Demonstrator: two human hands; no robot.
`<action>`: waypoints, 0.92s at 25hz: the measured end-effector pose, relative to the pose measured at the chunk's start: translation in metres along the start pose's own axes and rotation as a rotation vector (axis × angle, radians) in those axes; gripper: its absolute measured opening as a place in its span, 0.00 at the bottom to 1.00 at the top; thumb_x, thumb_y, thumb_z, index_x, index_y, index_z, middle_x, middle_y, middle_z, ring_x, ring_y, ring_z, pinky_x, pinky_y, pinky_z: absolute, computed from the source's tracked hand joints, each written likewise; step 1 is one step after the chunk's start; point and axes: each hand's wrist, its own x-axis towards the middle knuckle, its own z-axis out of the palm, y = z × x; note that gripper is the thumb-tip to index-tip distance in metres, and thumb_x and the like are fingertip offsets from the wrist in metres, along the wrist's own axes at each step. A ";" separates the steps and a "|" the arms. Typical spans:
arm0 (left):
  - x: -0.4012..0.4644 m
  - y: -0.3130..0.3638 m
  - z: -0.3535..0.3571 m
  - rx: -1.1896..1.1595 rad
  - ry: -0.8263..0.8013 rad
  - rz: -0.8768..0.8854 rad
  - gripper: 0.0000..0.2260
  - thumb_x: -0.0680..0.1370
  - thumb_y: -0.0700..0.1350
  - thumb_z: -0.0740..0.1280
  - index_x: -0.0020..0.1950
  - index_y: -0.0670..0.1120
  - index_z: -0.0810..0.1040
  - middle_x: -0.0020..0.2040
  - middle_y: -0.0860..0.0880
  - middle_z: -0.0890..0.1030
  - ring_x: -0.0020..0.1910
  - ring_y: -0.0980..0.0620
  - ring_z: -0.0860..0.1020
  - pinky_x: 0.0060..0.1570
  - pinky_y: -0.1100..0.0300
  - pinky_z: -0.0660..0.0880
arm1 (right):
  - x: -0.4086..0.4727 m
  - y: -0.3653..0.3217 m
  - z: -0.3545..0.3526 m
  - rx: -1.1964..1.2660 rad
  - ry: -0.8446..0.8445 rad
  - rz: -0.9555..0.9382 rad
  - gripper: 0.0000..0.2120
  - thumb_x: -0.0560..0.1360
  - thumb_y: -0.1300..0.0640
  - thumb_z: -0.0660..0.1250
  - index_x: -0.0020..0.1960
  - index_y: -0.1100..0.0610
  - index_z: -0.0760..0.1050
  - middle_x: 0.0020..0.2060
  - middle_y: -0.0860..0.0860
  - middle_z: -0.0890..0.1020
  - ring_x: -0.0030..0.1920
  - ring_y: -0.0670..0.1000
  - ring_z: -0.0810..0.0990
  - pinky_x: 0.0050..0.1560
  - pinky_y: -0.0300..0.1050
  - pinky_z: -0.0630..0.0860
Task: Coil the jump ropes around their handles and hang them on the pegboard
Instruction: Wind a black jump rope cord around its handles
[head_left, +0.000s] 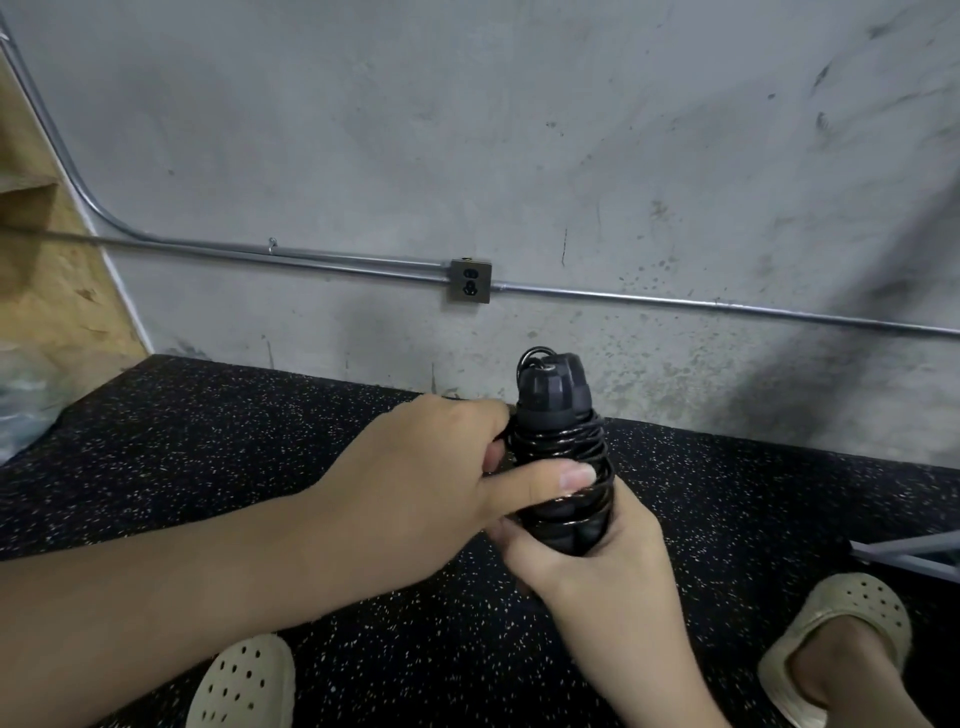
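Dim even light, curved edges, soft blur

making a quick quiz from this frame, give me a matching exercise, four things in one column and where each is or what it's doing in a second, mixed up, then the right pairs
Things:
1. left hand
2. right hand
3. wall outlet
4. jump rope

Places or states:
A. fixed on the grey wall, on the metal conduit line
B. grips the lower end of the handles
C. thumb presses on the black coils
D. wound around the two handles, held upright

Pairs: 1-C, 2-B, 3-A, 4-D
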 end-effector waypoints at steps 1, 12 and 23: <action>0.002 -0.005 -0.002 -0.025 0.006 0.017 0.29 0.70 0.77 0.59 0.37 0.51 0.73 0.29 0.55 0.72 0.28 0.56 0.70 0.30 0.62 0.65 | 0.002 -0.002 -0.004 0.101 -0.110 0.043 0.11 0.66 0.63 0.81 0.44 0.56 0.81 0.34 0.55 0.84 0.32 0.49 0.80 0.35 0.41 0.76; 0.003 -0.017 -0.019 0.009 -0.172 -0.146 0.39 0.58 0.87 0.57 0.35 0.50 0.72 0.28 0.57 0.73 0.28 0.57 0.71 0.34 0.58 0.71 | 0.011 -0.003 -0.029 0.177 -0.377 0.070 0.06 0.68 0.58 0.75 0.43 0.57 0.81 0.29 0.57 0.73 0.29 0.54 0.69 0.33 0.48 0.69; -0.003 0.007 -0.007 0.199 0.043 -0.088 0.27 0.73 0.72 0.65 0.33 0.49 0.65 0.25 0.54 0.67 0.26 0.56 0.66 0.31 0.62 0.61 | 0.012 0.000 -0.012 0.011 0.008 0.121 0.18 0.72 0.69 0.71 0.31 0.56 0.68 0.23 0.50 0.69 0.25 0.48 0.63 0.25 0.39 0.61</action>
